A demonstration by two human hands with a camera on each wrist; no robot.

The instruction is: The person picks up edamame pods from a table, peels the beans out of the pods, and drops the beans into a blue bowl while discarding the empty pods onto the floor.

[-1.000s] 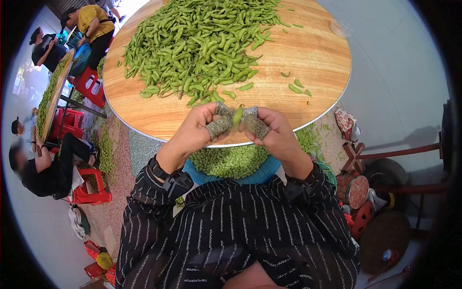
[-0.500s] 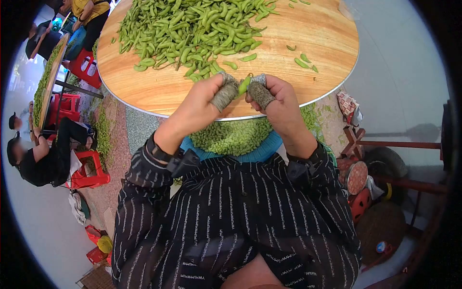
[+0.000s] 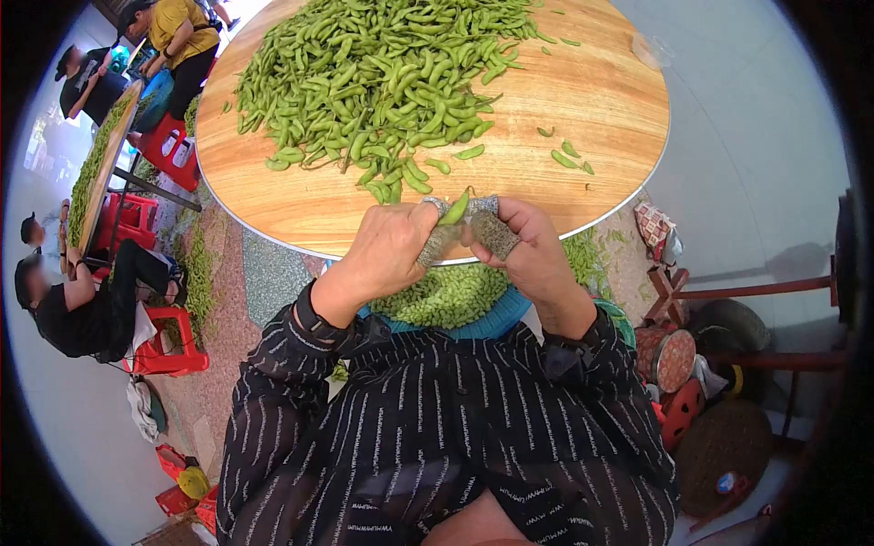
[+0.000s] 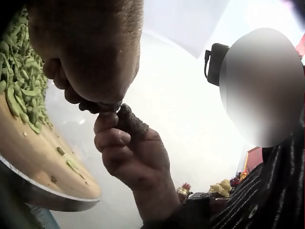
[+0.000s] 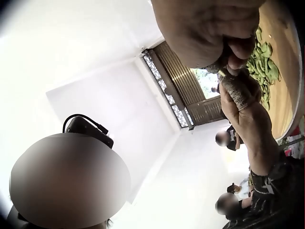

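A green soybean pod (image 3: 455,208) is held up between my two hands, just above the near edge of the round wooden table (image 3: 583,100). My left hand (image 3: 384,246) pinches it from the left, its back turned upward. From the right, my right hand (image 3: 531,244) pinches at it with thumb and forefinger. Grey speckled wraps (image 3: 496,235) cover the thumbs and forefingers. In the left wrist view, the fingertips of both hands meet and hide the pod. Below, a blue basin (image 3: 512,315) on the lap side holds a heap of shelled green beans (image 3: 442,297).
A large pile of pods (image 3: 364,91) covers the table's far left; several loose pods (image 3: 564,158) lie at right. Seated people and red stools (image 3: 168,341) are around another table at left. Wooden bars (image 3: 756,284) and containers stand along the right wall.
My left hand has turned so that its back faces up more and its thumb shows less. The pod leans more to the right. The head view dipped, then returned.
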